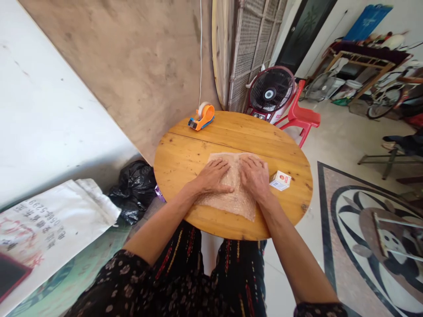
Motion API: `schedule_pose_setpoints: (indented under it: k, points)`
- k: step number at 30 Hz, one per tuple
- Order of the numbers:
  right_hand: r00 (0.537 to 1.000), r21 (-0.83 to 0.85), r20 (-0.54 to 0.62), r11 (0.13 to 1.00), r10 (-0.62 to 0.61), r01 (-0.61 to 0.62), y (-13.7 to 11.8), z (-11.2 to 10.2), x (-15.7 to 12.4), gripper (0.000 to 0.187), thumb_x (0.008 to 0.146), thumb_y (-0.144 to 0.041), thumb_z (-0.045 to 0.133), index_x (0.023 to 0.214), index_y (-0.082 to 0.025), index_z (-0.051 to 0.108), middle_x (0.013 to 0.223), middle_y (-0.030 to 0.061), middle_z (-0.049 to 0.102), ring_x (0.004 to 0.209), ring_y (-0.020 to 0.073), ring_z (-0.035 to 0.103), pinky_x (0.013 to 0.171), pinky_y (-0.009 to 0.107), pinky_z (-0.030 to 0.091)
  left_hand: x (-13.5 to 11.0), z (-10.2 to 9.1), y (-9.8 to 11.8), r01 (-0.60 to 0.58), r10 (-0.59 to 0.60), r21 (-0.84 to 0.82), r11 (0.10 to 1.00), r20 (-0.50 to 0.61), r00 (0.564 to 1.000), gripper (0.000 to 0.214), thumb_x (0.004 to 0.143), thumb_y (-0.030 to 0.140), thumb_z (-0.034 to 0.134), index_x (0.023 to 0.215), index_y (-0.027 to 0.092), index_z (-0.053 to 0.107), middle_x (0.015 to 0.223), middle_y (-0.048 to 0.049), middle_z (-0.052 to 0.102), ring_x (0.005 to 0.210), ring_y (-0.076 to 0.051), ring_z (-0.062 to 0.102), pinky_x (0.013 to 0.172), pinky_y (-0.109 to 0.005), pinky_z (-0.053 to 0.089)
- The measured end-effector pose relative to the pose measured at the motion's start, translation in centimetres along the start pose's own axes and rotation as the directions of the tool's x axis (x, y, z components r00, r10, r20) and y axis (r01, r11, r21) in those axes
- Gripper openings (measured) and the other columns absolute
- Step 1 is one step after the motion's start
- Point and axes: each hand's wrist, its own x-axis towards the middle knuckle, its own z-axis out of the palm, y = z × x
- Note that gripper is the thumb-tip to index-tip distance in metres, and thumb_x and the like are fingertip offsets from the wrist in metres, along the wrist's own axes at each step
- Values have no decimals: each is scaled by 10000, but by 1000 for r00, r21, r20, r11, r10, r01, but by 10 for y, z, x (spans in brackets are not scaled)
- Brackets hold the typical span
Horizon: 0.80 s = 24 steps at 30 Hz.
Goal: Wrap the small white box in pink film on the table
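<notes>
A sheet of clear bubble wrap [233,204] lies flat on the round wooden table [178,163] in front of me. My left hand [214,177] rests on its left part, fingers stretched out and pressed down. On the right part lies my right hand [255,178], palm down, with its fingers extended over the wrap. Just right of that hand stands a small white box [280,180] with red and blue print. An orange tape dispenser [203,116] with a roll of tape sits at the table's far edge.
A floor fan [272,90] and a red plastic chair [304,114] stand behind the table. Black plastic bags [135,187] and a white printed sack [66,224] are at the left. A white cord [201,53] hangs down by the dispenser.
</notes>
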Motion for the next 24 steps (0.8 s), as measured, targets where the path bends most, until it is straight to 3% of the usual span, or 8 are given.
schedule_pose_setpoints:
  k: [4, 7, 12, 16, 19, 24]
  points:
    - [988, 80, 93, 990, -122, 115, -16, -2, 0, 372, 904, -218, 424, 1235, -153, 581, 1314, 116, 592, 1234, 247, 488, 1067, 412, 277, 1, 2, -1, 2, -2, -2, 1000, -30, 1000, 947, 754, 760, 475, 1445, 127, 336, 1526, -142, 316, 1431, -315, 219, 1175, -446, 150]
    - [976, 67, 190, 993, -104, 92, -17, 1, -1, 439, 908, -293, 437, 1305, -128, 524, 1399, 144, 510, 1269, 274, 458, 1053, 425, 309, 1, 2, -2, -5, 5, 2, 1000, -36, 999, 940, 756, 738, 494, 1450, 127, 324, 1528, -146, 310, 1430, -308, 224, 1176, -431, 155]
    - [956, 102, 287, 994, -59, 30, 3, 1, -6, 605, 879, -495, 478, 1371, -143, 470, 1507, 157, 364, 1386, 311, 322, 1101, 488, 269, 0, -4, -3, -1, 2, -10, 1000, 31, 1000, 1029, 688, 788, 528, 1443, 116, 337, 1539, -154, 283, 1446, -309, 181, 1186, -429, 112]
    - [937, 209, 337, 978, -95, 24, 22, 3, -8, 755, 814, -567, 545, 1418, -132, 419, 1531, 162, 314, 1405, 314, 295, 1123, 499, 262, -1, -7, -6, 1, 2, -32, 999, 80, 997, 1103, 638, 822, 542, 1467, 136, 295, 1560, -150, 229, 1451, -321, 153, 1181, -463, 88]
    - [923, 286, 357, 957, -146, 41, 32, 4, -8, 771, 797, -521, 579, 1437, -132, 394, 1547, 165, 275, 1422, 313, 262, 1133, 511, 250, -1, -9, -9, -10, 15, -42, 999, 118, 993, 1138, 626, 823, 554, 1481, 130, 262, 1572, -153, 183, 1459, -320, 117, 1183, -462, 72]
    - [941, 410, 284, 911, -185, 55, 43, 4, -10, 601, 826, -264, 494, 1420, -194, 426, 1537, 110, 321, 1417, 268, 293, 1128, 508, 284, 0, -12, -10, -9, 19, -69, 998, 153, 988, 1133, 627, 805, 577, 1488, 148, 241, 1579, -154, 148, 1465, -329, 80, 1181, -480, 49]
